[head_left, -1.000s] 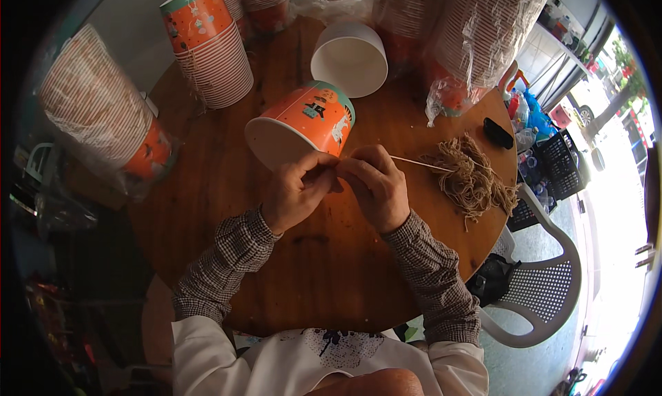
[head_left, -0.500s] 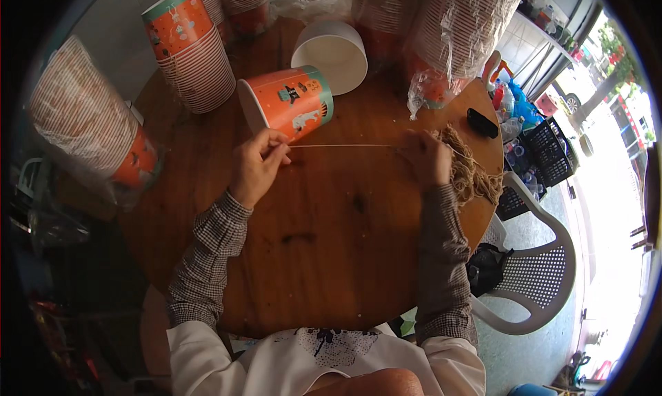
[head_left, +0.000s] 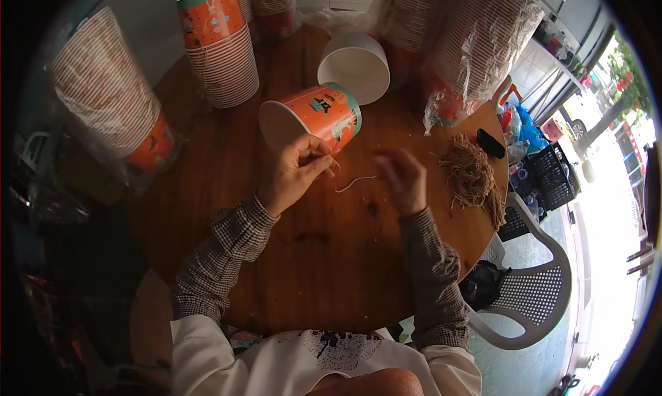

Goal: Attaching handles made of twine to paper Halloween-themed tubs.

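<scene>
Two hands work over the round bench (head_left: 331,258): the left hand (head_left: 293,175) pinches one pale string (head_left: 354,183) beside one orange cup (head_left: 314,117) lying on its side. The right hand (head_left: 401,181) is blurred, so I cannot tell its grip. One tangled string pile (head_left: 472,175) lies nearby.
</scene>
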A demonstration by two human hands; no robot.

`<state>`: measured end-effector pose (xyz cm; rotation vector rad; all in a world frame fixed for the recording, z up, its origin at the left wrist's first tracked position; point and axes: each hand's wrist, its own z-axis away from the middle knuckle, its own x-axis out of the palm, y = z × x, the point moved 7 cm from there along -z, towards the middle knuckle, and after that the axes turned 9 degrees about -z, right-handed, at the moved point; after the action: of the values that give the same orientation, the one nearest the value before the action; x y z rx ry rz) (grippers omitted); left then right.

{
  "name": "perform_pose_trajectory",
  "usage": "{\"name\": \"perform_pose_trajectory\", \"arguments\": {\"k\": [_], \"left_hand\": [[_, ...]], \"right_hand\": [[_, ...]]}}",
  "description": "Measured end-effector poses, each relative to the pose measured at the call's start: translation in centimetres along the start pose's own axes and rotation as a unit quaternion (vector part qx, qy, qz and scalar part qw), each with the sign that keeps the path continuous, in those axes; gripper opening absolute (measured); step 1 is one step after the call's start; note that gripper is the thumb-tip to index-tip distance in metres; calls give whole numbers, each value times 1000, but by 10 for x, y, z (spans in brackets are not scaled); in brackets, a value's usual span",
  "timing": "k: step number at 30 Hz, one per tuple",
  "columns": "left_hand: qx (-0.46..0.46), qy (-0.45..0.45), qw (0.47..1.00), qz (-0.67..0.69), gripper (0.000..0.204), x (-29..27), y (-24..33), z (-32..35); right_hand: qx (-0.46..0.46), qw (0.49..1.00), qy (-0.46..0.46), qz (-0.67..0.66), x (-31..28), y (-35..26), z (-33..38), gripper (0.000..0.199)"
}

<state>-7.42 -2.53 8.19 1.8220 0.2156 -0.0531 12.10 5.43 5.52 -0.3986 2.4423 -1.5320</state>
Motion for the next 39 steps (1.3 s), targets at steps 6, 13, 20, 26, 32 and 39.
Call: {"name": "perform_pose_trajectory", "arguments": {"k": [6,13,20,26,32,39], "left_hand": [[80,-14,994,-70,10,22,15,6],[105,47,983,-146,15,16,28,12],[131,33,957,-255,24,32,38,16],[134,25,960,-246,27,33,34,16],[102,21,978,-181,16,32,22,17],[123,70,969,-201,8,24,28,16]], "right_hand": [[96,982,-45,-158,42,-27,16,28],[188,951,-80,-234,48,-20,28,32],[122,972,-72,-187,45,-28,23,18],[116,982,-32,-148,44,-33,26,8],[96,980,22,-173,31,-40,25,8],[120,971,-16,-207,34,-38,24,8]]}}
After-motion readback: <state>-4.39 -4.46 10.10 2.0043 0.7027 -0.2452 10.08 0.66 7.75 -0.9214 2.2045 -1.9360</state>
